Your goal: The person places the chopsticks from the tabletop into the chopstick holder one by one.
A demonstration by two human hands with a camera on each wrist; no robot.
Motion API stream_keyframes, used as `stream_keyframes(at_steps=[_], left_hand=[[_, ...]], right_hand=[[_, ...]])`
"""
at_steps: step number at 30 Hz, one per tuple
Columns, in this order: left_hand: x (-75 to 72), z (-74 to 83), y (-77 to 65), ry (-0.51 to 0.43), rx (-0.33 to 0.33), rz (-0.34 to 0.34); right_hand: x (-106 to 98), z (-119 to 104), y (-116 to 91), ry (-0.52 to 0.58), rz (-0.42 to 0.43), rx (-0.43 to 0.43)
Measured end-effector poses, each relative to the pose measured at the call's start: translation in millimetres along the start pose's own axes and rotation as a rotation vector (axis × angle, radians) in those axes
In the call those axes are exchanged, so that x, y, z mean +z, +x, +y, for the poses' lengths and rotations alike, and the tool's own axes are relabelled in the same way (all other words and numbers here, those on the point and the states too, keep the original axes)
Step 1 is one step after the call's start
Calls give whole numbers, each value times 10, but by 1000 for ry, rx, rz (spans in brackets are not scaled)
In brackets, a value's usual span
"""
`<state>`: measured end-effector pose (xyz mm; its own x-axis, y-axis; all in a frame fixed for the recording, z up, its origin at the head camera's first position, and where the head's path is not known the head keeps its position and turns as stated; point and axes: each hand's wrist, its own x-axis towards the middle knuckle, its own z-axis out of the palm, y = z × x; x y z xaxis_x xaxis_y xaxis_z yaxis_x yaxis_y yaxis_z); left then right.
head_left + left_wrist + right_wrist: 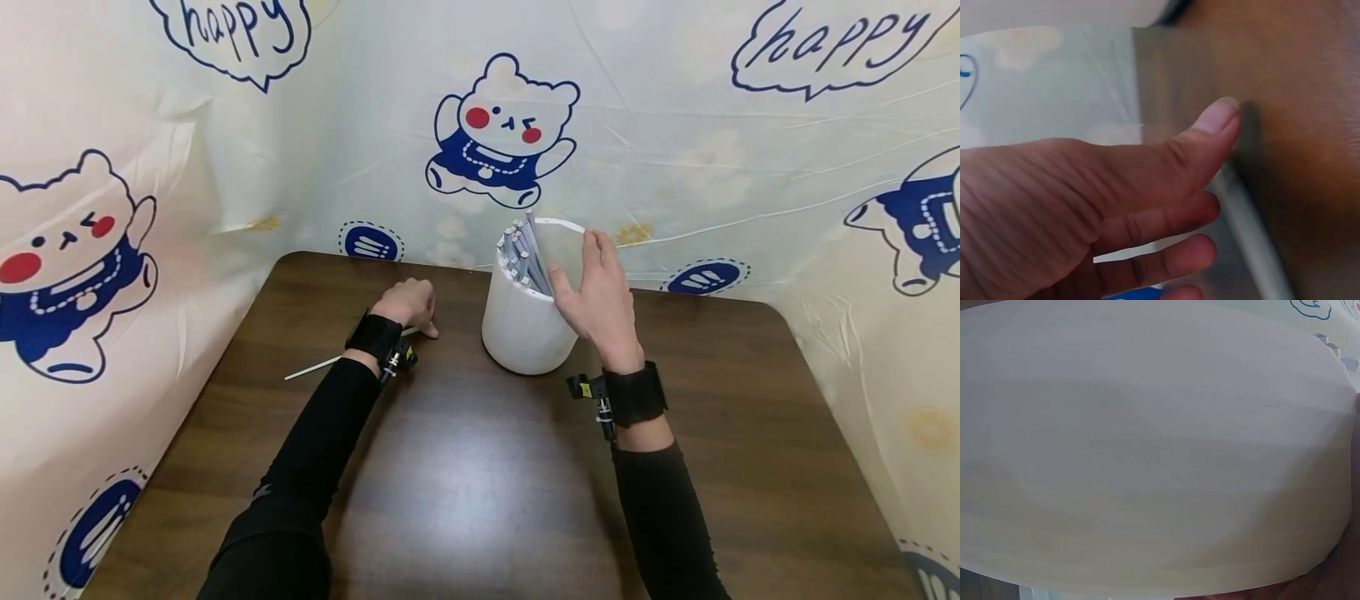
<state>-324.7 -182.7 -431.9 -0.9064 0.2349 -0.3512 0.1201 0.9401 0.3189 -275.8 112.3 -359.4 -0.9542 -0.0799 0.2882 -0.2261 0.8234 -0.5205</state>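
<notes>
In the head view my left hand (408, 304) is low over the table, its thumb and fingers pinching the far end of a thin pale stick (311, 367). The left wrist view has the stick (1257, 244) running out from behind the thumb; the index finger is hidden there. A white cylindrical container (528, 333) stands upright, holding a bundle of grey-blue sticks (525, 254) that lean to its left side. My right hand (600, 304) lies against the container's right rim, fingers fairly straight. Its white wall (1147, 456) fills most of the right wrist view.
The brown wooden table (465, 483) has rounded back corners. A pale curtain (360, 125) printed with bears and "happy" bubbles hangs behind it and along both sides. A black strap with a small camera (397, 358) sits on each wrist.
</notes>
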Motion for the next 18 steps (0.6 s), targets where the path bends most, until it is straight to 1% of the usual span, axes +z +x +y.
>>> stream_keyframes(at_steps=[4,8,11,13,14,18], left_hand=[[70,-18,-2,18,3,38],[99,-38,20,1,9,31],[110,-33,35,10,5,37],[89,-16,25,12,6,61],[71,-9,16,14,10,85],[-57,33,-38,-10,37,213]], right_hand=[[-3,-10,5,6,-1,0],[-4,-12,0,6,2,-2],[-4,-8,-8,6,3,-2],[-5,-4,-10,5,4,-2],[-5,-4,-9,5,4,-1],[-8,-3,-8,5,3,-1]])
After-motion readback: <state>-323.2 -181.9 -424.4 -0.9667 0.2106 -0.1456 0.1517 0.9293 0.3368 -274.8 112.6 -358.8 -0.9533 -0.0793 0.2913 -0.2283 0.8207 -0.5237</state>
